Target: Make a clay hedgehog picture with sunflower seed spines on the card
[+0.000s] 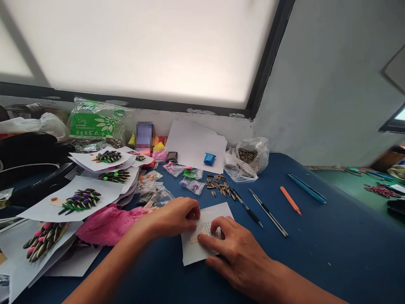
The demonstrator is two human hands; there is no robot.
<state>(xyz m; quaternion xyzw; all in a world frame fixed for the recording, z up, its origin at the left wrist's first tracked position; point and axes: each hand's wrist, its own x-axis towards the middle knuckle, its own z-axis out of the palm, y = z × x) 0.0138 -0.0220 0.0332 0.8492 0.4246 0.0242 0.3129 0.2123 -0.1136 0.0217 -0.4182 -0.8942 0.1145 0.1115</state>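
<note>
A small white paper sheet [191, 256] lies on the blue table under both hands. It bears a pencil-like drawing with scalloped lines [212, 230] and a flattened bit of peach clay [193, 240]. My left hand [179, 216] rests at the sheet's upper left edge, fingers curled in towards the thumb; whatever they pinch is hidden. With thumb and index finger bent and apart, my right hand [236, 249] touches the sheet, its thumb tip at the clay. Striped sunflower seeds [221, 185] lie loose just beyond the sheet.
Finished-looking seed-and-clay pictures [79, 198] are piled left, beside a pink fluffy cloth [107, 226]. Right of the sheet lie a black pen [248, 209], a craft knife [268, 213], an orange marker [290, 200] and blue tweezers [306, 188]. Behind stands a bag of seeds [247, 158].
</note>
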